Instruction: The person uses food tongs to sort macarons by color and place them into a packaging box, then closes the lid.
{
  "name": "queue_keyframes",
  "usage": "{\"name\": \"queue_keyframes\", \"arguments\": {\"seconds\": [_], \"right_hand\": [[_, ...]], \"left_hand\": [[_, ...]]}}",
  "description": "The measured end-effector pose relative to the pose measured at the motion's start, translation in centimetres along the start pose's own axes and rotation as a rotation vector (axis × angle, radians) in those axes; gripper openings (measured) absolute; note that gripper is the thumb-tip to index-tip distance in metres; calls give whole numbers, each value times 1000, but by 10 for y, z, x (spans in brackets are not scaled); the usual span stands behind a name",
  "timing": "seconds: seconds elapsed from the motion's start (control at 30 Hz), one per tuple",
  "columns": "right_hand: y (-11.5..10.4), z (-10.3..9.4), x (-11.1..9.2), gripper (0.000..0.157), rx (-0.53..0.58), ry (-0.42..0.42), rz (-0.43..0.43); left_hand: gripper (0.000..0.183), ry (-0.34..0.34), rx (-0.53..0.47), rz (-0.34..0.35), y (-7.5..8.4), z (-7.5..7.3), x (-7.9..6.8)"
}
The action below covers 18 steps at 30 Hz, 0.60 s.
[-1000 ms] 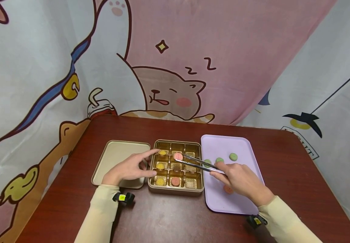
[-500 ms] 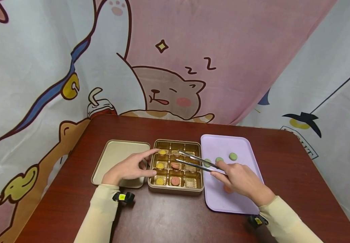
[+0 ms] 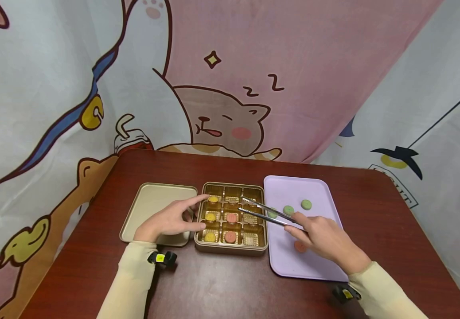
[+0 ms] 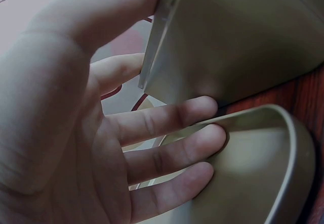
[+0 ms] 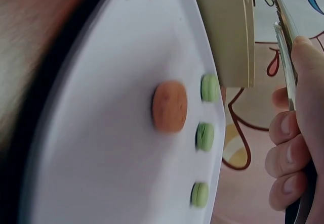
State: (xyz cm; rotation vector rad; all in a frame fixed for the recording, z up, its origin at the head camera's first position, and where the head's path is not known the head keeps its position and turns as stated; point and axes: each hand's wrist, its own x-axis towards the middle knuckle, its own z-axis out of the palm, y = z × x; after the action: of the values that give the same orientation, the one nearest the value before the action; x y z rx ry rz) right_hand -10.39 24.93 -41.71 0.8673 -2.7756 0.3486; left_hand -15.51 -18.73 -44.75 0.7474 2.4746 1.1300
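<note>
My left hand (image 3: 170,219) lies along the left side of a gold tin box (image 3: 230,250), thumb and index finger at its rim. In the left wrist view the other fingers (image 4: 172,150) extend over the edge of the lid (image 4: 291,153). My right hand (image 3: 323,237) grips metal tongs (image 3: 262,216), whose tips stand apart over the box's right part with nothing between them. In the box's left column sit yellow macarons (image 3: 210,216); in the middle column, a front pink macaron (image 3: 230,237) and a second pink macaron (image 3: 231,217) behind it.
A lilac tray (image 3: 290,186) stands right of the box. It bears three green macarons, one of them a far green macaron (image 3: 306,204), and an orange-pink macaron (image 5: 170,106). The shallow gold lid (image 3: 158,199) lies left of the box. A printed cloth (image 3: 313,66) hangs behind the table.
The tongs let go of a pink macaron, which now lies in the middle compartment. My right hand and the tongs have shifted slightly right. My left hand stays where it was.
</note>
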Motion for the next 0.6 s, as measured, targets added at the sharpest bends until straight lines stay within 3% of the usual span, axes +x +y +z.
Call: {"name": "queue_keyframes", "arguments": {"seconds": [0.6], "right_hand": [[31,-21,-77,25,-105,0,178]], "left_hand": [[88,3,4,10,1,1,0]]}}
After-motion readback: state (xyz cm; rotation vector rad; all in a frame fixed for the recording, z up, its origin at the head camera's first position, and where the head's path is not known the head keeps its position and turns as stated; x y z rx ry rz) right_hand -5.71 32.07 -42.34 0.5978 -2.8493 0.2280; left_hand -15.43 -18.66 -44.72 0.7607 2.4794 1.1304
